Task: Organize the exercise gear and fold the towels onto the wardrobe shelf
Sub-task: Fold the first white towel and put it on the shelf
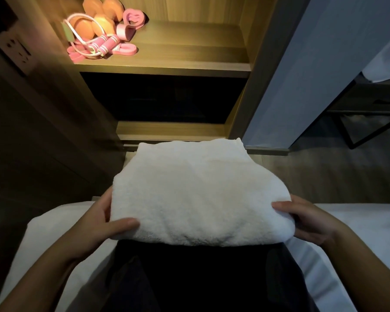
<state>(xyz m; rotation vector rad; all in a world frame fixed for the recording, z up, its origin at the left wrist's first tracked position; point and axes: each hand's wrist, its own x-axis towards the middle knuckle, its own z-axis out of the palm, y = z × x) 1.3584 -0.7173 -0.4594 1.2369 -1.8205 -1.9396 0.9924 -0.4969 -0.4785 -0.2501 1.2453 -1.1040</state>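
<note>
The folded white towel (198, 194) sits low in the frame's centre, carried by both edges; to land it neatly on the lit shelf (189, 48) at upper centre, keep it level; left hand (104, 221) and right hand (306, 219) each pinch it, thumbs on top, fingers hidden beneath.
</note>
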